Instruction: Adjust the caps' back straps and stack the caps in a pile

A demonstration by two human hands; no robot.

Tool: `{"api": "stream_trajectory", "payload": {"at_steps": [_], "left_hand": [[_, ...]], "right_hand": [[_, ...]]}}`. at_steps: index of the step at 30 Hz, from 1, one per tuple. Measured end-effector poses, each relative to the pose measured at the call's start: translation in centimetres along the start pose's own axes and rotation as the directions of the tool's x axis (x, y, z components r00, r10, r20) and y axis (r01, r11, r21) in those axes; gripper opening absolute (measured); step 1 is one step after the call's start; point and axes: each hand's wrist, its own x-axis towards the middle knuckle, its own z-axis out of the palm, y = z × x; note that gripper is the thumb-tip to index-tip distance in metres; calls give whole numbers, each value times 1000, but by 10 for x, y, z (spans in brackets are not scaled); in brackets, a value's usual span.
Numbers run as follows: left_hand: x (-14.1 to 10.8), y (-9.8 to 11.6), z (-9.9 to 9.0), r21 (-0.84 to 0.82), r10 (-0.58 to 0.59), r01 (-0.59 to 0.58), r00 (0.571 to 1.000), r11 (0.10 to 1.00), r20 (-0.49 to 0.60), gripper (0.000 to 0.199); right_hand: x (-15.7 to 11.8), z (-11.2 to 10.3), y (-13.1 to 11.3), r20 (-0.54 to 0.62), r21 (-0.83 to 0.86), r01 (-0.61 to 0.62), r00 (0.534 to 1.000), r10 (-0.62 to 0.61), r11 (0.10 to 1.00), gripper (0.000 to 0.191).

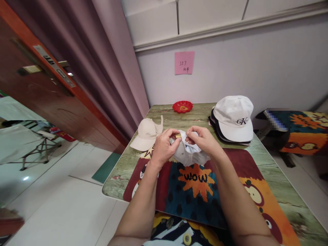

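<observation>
A light grey cap (191,158) is between my hands above the patterned mat, its back strap and opening towards the top. My left hand (166,143) pinches the gold-coloured buckle (178,136) on the strap between thumb and fingers. With its fingers closed, my right hand (201,138) grips the strap on the other side. A cream cap (146,133) with a loose strap end sits just left of my left hand. To the right stands a stack of caps, a white cap (234,116) with dark letters on top and darker ones beneath.
A red scalloped dish (182,106) stands at the table's back edge. The colourful mat (194,198) covers the front of the wood-patterned table (115,181). A door (64,92) and purple curtain (115,58) are at left; a pink note (184,63) is on the wall.
</observation>
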Motion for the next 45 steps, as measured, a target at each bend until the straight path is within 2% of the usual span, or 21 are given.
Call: {"api": "stream_trajectory", "payload": {"at_steps": [2,10,16,21,26,34,45], "left_hand": [[0,0,1,3,2,-2,1000,1000,-14,13],[0,2,-1,1,81,-82,995,997,65,13],[0,-4,-5,-25,51,-50,997,998,65,12],[1,-6,-6,-88,74,-67,994,994,76,14],[1,-6,-5,-123,104,-91,990,988,100,16],[1,-6,-6,-162,89,-66,986,985,139,15],[2,-7,-5,-135,97,-74,980,988,172,17]], "right_hand": [[0,2,0,-10,5,-6,1000,6,1000,24],[-1,3,-1,98,-1,7,995,-6,1000,23],[-4,-12,-4,146,73,-8,989,-3,997,28],[-6,-22,-4,164,59,-38,986,27,998,27],[-4,-19,-1,217,40,6,976,-14,999,23],[-1,-18,4,256,34,-6,967,-3,999,23],[-4,-13,0,255,101,-3,967,-23,995,23]]}}
